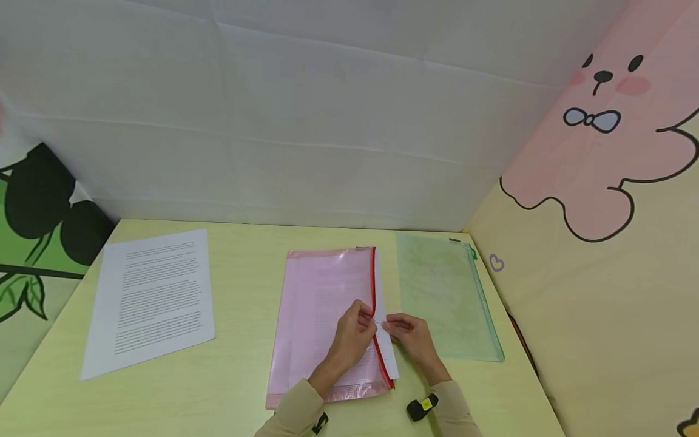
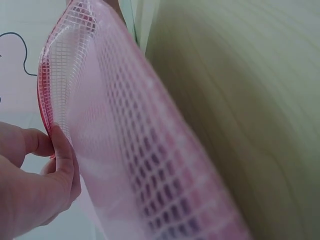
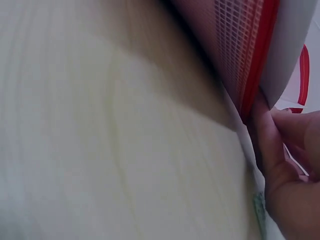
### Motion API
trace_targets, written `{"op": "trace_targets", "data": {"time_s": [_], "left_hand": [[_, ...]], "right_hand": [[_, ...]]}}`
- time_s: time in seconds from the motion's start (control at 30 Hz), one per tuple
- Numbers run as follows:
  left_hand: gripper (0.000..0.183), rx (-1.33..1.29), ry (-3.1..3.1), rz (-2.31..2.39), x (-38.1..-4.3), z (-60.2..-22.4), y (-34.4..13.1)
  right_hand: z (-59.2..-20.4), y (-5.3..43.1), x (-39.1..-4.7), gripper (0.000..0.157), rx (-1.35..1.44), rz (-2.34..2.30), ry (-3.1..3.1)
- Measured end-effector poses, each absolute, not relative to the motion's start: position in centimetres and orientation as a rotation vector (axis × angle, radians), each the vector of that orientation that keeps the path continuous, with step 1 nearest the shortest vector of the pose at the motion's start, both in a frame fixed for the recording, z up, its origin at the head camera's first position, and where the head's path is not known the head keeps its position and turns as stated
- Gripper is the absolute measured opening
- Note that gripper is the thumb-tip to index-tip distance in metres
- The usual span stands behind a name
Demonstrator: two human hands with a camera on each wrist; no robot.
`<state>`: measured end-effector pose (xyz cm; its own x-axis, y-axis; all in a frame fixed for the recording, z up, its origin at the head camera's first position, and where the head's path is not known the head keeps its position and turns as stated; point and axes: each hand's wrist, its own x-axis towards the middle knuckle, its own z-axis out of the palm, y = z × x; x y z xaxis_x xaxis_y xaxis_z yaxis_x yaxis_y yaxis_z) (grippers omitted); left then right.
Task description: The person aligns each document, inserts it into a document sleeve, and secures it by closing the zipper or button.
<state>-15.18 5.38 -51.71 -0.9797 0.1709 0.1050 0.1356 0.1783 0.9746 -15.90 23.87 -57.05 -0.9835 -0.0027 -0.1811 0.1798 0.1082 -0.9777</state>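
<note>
A: Fingers [image 2: 62,150] of the left hand [image 1: 346,340] pinch the red edge [image 1: 374,273] of the pink folder [image 1: 306,309], which lies near mid-tabletop [image 1: 246,315]; those of the right hand [image 1: 412,340] pinch white paper [image 1: 389,358] projecting at the folder's three o'clock.

B: Which details belong to one view?

A: Left wrist: the folder's mesh grid, close up. Right wrist: the paper caught between finger and thumb. Head: the whole printed sheet [image 1: 158,291] and green folder [image 1: 437,291].

B: And the margins?

A: The sheet lies at nine o'clock, one corner at the tabletop's edge, bare surface separating it from the pink folder. The green folder, at three o'clock, lies just beside the paper.

B: What is obscured?

A: Most of the paper, veiled by pink plastic; lettering is too small to read. Both sleeves [image 1: 297,409] are cut off at six o'clock.
</note>
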Motion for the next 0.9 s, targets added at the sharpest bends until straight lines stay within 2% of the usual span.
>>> {"op": "trace_targets", "data": {"time_s": [0.23,0.3,0.9], "left_hand": [[0.016,0.334,2.374,1.984,-15.1,-51.8,5.5],[0.016,0.351,2.364,1.990,-15.1,-51.8,5.5],[0.011,0.403,2.381,2.000,-15.2,-51.9,5.8]], "right_hand": [[-56.2,22.8,-15.8,0.023,0.156,-1.991,2.226],[-57.0,22.9,-16.0,0.023,0.130,-1.991,2.232],[-57.1,21.7,-16.0,0.020,0.093,-1.953,2.323]]}}
